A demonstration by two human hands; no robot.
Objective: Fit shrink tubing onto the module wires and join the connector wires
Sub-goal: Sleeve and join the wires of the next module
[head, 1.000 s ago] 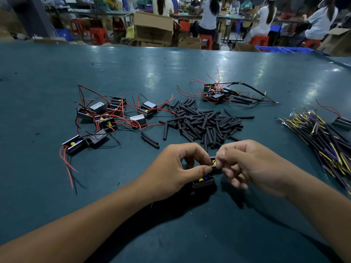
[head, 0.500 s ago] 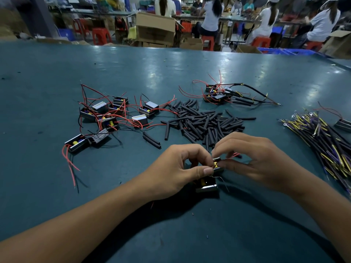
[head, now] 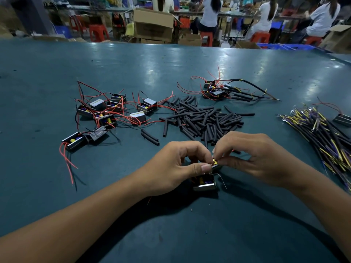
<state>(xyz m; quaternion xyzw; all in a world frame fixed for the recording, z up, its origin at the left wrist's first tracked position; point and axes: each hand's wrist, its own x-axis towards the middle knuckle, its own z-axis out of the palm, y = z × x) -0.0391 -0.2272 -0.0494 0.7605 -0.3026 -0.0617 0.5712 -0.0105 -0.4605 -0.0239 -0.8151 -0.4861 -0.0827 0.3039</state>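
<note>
- Head view, step in hand: the left hand (head: 176, 166) pinches a small black box-shaped module with a metal frame (head: 205, 184) at the near centre of the teal worktable (head: 57, 186); thumb and curled fingers grasp its top.
- The right hand (head: 254, 160) pinches something fine at the module's yellow-taped top, probably a thin wire; whether a sleeve is already on it cannot be told.
- Judged stage: early work on this unit, preparing a lead for tubing.
- Supplies: the heap of short black shrink-tubing pieces (head: 205, 118) lies just beyond the hands; loose red-wired modules (head: 106, 112) sit far left; the bundle of black, yellow and purple connector wires (head: 322, 130) lies right; a cluster of already joined modules (head: 218, 90) sits beyond the heap.
- Next move calls for one tube piece from the heap, slid over the freed lead.
- Against the earlier frames: the right hand's fingers have risen from beside the module to its top, and the module has tilted slightly.
</note>
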